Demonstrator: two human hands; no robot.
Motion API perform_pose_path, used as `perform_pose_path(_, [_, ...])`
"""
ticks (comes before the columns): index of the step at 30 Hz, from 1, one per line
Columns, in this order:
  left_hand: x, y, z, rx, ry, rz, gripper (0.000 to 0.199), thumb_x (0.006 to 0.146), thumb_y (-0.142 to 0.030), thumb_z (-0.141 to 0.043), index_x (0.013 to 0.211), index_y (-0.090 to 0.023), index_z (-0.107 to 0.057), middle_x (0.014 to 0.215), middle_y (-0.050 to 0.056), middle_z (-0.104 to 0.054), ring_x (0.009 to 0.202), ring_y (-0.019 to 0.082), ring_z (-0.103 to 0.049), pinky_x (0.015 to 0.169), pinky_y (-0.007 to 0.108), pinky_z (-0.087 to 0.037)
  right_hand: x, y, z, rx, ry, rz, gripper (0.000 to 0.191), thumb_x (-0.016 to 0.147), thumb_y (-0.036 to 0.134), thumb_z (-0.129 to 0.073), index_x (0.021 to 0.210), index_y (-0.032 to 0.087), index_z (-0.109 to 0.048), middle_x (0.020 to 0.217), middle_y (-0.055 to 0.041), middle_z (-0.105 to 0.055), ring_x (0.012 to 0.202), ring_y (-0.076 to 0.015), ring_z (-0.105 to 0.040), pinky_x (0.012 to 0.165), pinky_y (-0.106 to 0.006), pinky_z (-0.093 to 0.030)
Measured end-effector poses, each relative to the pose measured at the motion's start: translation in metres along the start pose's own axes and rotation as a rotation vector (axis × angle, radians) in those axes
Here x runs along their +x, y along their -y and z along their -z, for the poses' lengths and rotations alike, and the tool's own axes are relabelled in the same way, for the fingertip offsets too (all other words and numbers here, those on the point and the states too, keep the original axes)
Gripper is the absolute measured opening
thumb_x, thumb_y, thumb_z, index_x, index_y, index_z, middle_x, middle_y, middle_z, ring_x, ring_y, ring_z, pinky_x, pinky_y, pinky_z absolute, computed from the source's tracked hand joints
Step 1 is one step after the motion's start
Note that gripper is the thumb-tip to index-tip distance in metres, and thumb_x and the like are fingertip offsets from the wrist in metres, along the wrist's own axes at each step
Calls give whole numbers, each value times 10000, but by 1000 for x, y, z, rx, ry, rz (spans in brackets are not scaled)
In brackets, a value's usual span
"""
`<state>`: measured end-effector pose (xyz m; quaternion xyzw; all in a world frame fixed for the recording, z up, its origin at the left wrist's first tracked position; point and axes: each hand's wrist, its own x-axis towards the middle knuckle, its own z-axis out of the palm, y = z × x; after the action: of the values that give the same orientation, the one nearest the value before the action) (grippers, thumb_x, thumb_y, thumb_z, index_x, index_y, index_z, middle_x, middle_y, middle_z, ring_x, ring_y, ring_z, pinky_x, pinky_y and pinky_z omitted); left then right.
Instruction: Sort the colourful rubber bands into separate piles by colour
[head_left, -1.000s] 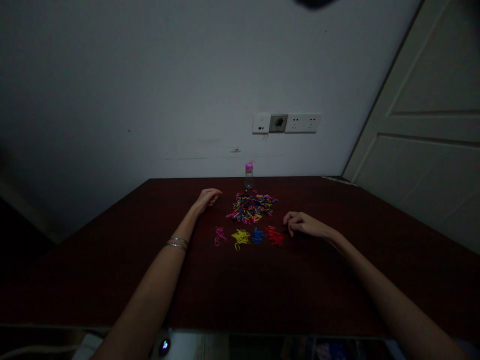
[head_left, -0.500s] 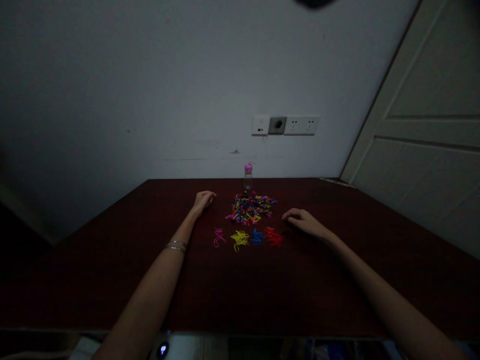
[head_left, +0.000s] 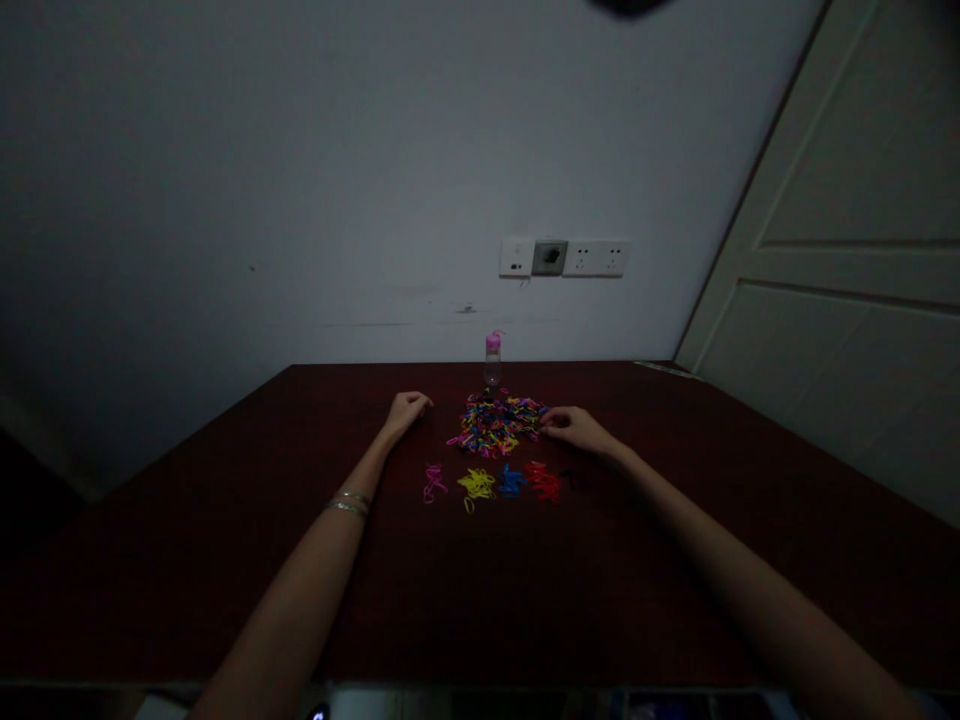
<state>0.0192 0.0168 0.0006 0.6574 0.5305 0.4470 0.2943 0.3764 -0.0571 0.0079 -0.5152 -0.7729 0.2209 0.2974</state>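
Note:
A mixed heap of small coloured rubber bands (head_left: 499, 425) lies on the dark red table. My right hand (head_left: 577, 430) is at the heap's right edge, its thumb and fingertips pinched together among the bands; what lies between them is too small to make out. My left hand (head_left: 407, 410) rests on the table left of the heap, fingers curled, nothing visible in it. Nearer me is a row of sorted groups: pink bands (head_left: 434, 482), yellow bands (head_left: 477, 485), blue bands (head_left: 511, 481), red bands (head_left: 543, 482) and a faint dark group (head_left: 571, 479).
Behind the heap stands a small clear bottle (head_left: 493, 368) with a pink cap. The table (head_left: 420, 600) meets a wall with a row of sockets (head_left: 564, 258). A pale door (head_left: 840, 260) stands at the right.
My right hand has moved left and away from me, from beside the red bands to the edge of the heap. My left hand stays in place; the view has tipped slightly.

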Motion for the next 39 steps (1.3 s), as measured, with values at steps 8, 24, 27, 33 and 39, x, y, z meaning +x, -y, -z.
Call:
perform_pose_path(8, [2, 3, -1, 28, -2, -8, 245, 633, -286, -459, 643, -123, -641, 434, -33, -438, 438, 83, -384, 448, 191, -277, 12, 6, -8, -154, -42, -17, 247, 703, 347, -548, 776, 151, -681, 790, -59, -668, 725, -179, -592, 668, -262, -424])
perform_pose_path(24, [2, 2, -2, 86, -6, 6, 219, 652, -268, -470, 647, -128, -638, 439, -29, -453, 442, 90, -403, 448, 192, -291, 2, -9, 6, -22, -98, -84, 264, 703, 359, -517, 749, 145, -664, 768, -50, -677, 748, -192, -601, 695, -274, -436])
perform_pose_path(27, [-1, -2, -2, 95, -12, 3, 218, 647, -264, -470, 642, -126, -639, 437, -28, -452, 447, 93, -405, 454, 195, -293, -2, -10, 8, -33, -98, -67, 273, 719, 371, -506, 771, 150, -658, 798, -50, -676, 765, -191, -599, 708, -276, -431])
perform_pose_path(33, [-2, -3, -1, 115, -9, -19, 228, 650, -269, -464, 638, -126, -641, 446, -27, -458, 460, 95, -419, 466, 197, -300, -5, -7, 2, -15, -130, -45, 279, 715, 377, -508, 772, 144, -650, 797, -57, -671, 755, -191, -597, 712, -281, -433])
perform_pose_path(39, [1, 3, -1, 122, -12, -16, 232, 655, -273, -465, 655, -128, -646, 455, -23, -466, 465, 99, -429, 462, 197, -298, -14, 2, 18, 130, -77, -112, 321, 679, 426, -541, 769, 138, -650, 767, -57, -659, 712, -174, -580, 656, -276, -442])
